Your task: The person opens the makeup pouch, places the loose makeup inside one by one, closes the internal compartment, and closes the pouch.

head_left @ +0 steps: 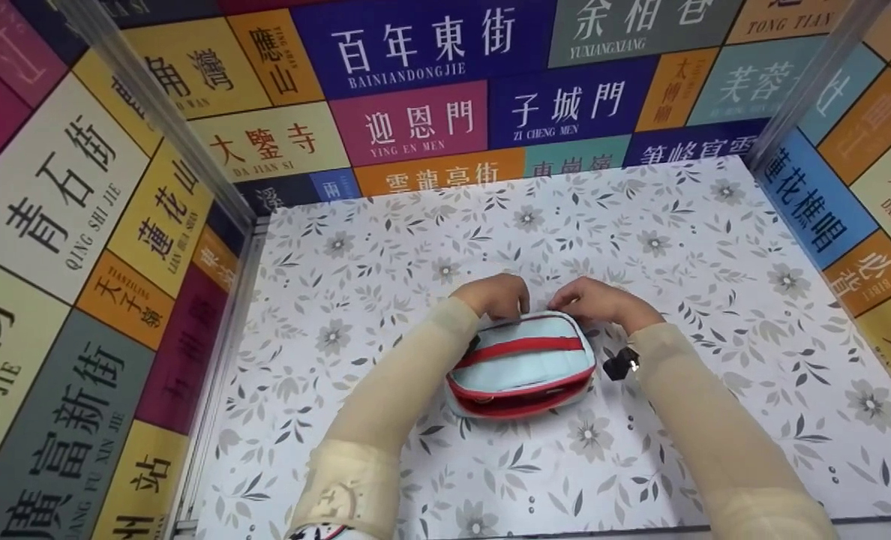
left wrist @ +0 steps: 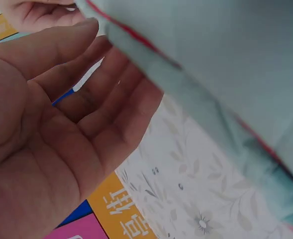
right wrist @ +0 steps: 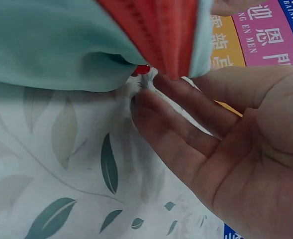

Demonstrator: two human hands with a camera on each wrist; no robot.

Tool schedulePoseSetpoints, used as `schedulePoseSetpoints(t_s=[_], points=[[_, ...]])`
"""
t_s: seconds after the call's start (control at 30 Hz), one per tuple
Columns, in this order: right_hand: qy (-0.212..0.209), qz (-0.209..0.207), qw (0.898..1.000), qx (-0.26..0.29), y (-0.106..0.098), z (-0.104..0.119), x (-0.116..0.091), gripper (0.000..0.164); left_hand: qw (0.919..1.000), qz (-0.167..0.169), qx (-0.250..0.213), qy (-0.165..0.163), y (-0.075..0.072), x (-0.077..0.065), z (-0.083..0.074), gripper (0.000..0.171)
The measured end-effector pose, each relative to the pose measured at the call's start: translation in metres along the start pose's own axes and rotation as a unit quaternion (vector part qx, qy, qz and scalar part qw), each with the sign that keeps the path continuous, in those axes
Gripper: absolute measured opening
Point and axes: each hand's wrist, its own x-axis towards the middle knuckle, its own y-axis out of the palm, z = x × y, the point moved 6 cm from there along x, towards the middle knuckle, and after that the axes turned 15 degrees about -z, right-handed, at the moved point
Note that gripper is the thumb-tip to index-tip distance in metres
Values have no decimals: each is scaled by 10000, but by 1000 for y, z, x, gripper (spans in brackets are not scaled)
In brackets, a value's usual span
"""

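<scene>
A light-blue pouch [head_left: 532, 360] with red trim and a red strap [head_left: 524, 346] lies on the table, its red-lined opening [head_left: 520, 401] gaping at the near side. My left hand [head_left: 499, 295] bends over the far edge; in the left wrist view its thumb and curled fingers meet at the pouch's rim. At the far right corner, my right hand [head_left: 595, 301] pinches the edge with bent fingers. The right wrist view has those fingers beside a small red piece [right wrist: 142, 69] under the red trim; the thumb tip is hidden behind the pouch.
The table [head_left: 385, 247] has a white cover printed with grey leaves and flowers. Coloured sign panels [head_left: 415, 45] stand along the back and both sides, with clear corner posts. A black wrist camera [head_left: 622, 364] sits at the right wrist.
</scene>
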Motion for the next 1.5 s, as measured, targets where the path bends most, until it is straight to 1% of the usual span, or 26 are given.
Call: schedulePoseSetpoints(t_s=[0.1,0.2,0.3,0.4,0.47,0.53,0.67,0.73,0.8,0.97,1.1,1.2,1.37,1.5], points=[[-102,120,9999,23,2,-1,1,28,9999,35,119,-45,4,1,-2,23],[-280,221,9994,0,4,-2,2,29,9995,-64,292,121,4,0,-6,23],[-409,512,9978,95,9,-2,3,35,9988,-67,426,248,5,0,-9,26],[-464,832,9952,233,14,-1,1,41,9990,32,414,153,8,2,-9,24],[-570,866,9943,235,15,0,0,38,9991,37,403,153,10,3,-10,22],[-681,683,9953,106,13,-1,-1,33,9991,11,397,143,11,4,-10,21],[-892,33,9952,-413,8,-4,0,17,9988,24,474,127,13,6,-10,20],[-869,-224,9939,-642,7,-7,0,12,9989,71,454,57,13,7,-10,19],[-810,-379,9930,-772,6,-10,0,9,9990,87,431,36,12,8,-10,19],[-593,-531,9941,-738,5,-14,-2,7,9989,19,457,130,9,5,-13,15],[-643,-739,9923,-761,4,-13,-4,8,9984,-76,516,203,8,4,-13,13],[-701,-851,9910,-754,4,-12,-7,9,9981,-143,544,256,9,5,-12,14],[-728,-924,9909,-649,4,-12,-9,6,9977,-269,562,280,9,6,-10,14],[-827,-1004,9896,-605,2,-10,-11,10,9975,-331,566,269,7,6,-10,14]])
